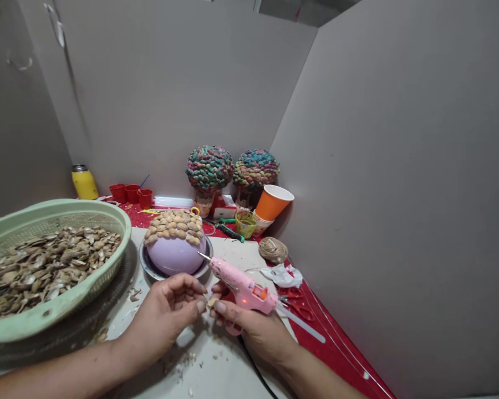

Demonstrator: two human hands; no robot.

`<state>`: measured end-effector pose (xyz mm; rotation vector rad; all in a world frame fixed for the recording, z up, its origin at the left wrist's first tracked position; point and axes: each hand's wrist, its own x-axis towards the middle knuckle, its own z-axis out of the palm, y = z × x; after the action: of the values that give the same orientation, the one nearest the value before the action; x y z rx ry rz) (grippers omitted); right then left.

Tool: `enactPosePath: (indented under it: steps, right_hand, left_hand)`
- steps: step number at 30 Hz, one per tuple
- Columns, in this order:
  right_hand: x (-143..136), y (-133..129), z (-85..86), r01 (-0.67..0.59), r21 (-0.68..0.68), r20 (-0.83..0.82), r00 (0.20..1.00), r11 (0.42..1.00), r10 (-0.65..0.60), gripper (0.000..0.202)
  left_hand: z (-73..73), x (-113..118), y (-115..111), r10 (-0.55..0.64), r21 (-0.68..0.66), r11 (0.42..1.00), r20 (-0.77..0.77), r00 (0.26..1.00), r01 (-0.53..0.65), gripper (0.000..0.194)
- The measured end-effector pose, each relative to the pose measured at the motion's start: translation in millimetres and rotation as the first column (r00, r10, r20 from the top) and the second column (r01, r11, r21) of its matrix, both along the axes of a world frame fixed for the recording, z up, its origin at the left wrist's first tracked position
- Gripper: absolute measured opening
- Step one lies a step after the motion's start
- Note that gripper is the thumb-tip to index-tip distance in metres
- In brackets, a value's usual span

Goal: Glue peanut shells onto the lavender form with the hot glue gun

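Note:
A pink glue gun (243, 288) is in my right hand (249, 324), its nozzle pointing up and left toward a purple balloon (177, 255). Between my right thumb and fingertips is also a small peanut shell piece (212, 302). My left hand (170, 307) is right beside it, thumb and fingers curled close together near the shell; whether they grip anything is too small to tell. Rows of peanut shells (174, 224) cover the top of the balloon, which rests in a metal bowl (147, 265). Its lower part is bare.
A green basket (87, 288) of shells stands at the left. Behind are a yellow bottle (84, 183), red cups (132, 193), two shell-covered balls (210, 169), an orange cup (271, 203) and pliers (230, 230). Twine (273, 250) and red scissors (301, 305) lie right.

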<state>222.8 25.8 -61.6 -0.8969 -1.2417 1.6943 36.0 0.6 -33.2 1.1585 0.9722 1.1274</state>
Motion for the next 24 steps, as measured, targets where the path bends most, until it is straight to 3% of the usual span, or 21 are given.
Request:
enactPosePath:
  steps: [9, 16, 24]
  right_hand:
    - [-0.3, -1.2, -2.4, -0.055, 0.049, 0.015, 0.998, 0.997, 0.054, 0.031]
    - [-2.0, -3.1, 10.8, -0.054, 0.183, 0.093, 0.995, 0.982, 0.037, 0.029]
    - [-2.4, -6.4, 4.6, -0.010, 0.284, 0.196, 0.979, 0.959, -0.048, 0.028]
  left_hand:
    - [-0.6, 2.4, 1.7, 0.010, 0.014, 1.000, 0.018, 1.000, -0.010, 0.023]
    - [-3.1, 1.5, 3.0, 0.005, 0.023, 1.000, -0.002, 1.000, -0.005, 0.023]
    - [-1.9, 2.9, 0.5, 0.030, 0.049, 0.998, -0.033, 0.999, -0.029, 0.019]
